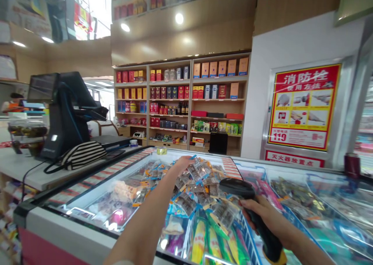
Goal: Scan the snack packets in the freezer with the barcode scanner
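Note:
My right hand [262, 214] is wrapped round the handle of a black barcode scanner [237, 188], its head pointing left over a heap of small packets. Farther off, my left hand [184, 164] pinches the edge of a clear snack packet [199, 171] with blue and orange ends, at the top of the heap. More such packets [186, 203] lie loosely piled on the glass top of the chest freezer [72, 237]. Part of my left fingers is hidden by the hand itself.
Long yellow and green packs [214, 241] show inside the freezer under the glass. To the left, a counter holds a checkout terminal [65, 117] and a striped pouch [84, 155]. Shelves of boxes [175, 92] line the back wall; a dark red cup [352, 165] stands at right.

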The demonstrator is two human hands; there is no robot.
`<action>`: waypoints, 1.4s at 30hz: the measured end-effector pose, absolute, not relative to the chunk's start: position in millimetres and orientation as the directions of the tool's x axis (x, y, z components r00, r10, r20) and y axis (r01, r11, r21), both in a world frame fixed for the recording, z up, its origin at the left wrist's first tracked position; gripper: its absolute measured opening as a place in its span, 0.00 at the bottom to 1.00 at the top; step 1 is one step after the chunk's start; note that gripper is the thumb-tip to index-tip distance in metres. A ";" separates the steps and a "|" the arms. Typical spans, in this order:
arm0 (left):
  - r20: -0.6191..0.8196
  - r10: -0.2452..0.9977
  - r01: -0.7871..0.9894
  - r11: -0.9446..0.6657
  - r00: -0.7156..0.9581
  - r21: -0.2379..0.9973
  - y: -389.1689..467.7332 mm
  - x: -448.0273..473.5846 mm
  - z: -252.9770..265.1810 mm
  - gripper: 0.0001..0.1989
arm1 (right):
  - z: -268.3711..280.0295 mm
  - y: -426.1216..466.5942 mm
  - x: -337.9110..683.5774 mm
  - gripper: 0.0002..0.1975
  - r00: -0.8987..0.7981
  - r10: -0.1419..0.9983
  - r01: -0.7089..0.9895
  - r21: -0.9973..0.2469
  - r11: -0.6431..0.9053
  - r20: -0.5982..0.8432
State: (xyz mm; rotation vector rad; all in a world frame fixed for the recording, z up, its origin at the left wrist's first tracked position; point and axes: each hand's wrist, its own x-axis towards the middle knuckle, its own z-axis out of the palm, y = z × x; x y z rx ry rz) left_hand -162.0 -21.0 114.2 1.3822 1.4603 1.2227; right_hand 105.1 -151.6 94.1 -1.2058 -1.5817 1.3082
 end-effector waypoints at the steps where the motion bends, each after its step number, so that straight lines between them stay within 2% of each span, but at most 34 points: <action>1: 0.079 0.991 0.256 -0.048 -0.112 0.966 -20.7 -162.5 114.8 0.14 | 94.3 -152.0 105.2 0.13 -0.272 0.962 0.201 -0.979 0.032 -0.025; 4: 0.073 0.992 0.258 -0.045 -0.099 0.965 -21.2 -163.3 117.6 0.12 | 93.7 -151.8 106.2 0.13 -0.266 0.963 0.224 -0.974 0.018 -0.044; 9: 0.077 0.991 0.286 -0.044 -0.105 0.957 -20.8 -162.5 121.4 0.12 | 93.6 -147.6 109.1 0.15 -0.288 0.957 0.296 -0.948 0.114 0.025; 12: 0.069 0.992 0.310 -0.031 -0.110 0.950 -19.3 -160.4 123.7 0.12 | 97.3 -148.5 107.7 0.16 -0.297 0.955 0.311 -0.946 0.090 -0.007; 20: 0.077 0.989 0.356 -0.027 -0.127 0.934 -24.4 -152.9 134.4 0.12 | 100.9 -155.3 103.3 0.14 -0.258 0.965 0.273 -0.962 0.018 -0.055; 29: 0.088 0.990 0.382 -0.040 -0.107 0.923 -12.2 -150.8 132.0 0.14 | 109.4 -155.0 107.9 0.15 -0.289 0.957 0.250 -0.967 0.040 -0.035; 35: 0.093 0.990 0.400 -0.044 -0.103 0.915 -10.2 -144.8 133.9 0.17 | 109.3 -155.9 110.5 0.12 -0.264 0.958 0.165 -0.984 -0.067 -0.109; 42: 0.132 0.987 0.440 -0.079 -0.093 0.895 -12.1 -140.8 138.1 0.16 | 109.3 -156.0 111.1 0.13 -0.296 0.947 0.124 -0.988 -0.094 -0.127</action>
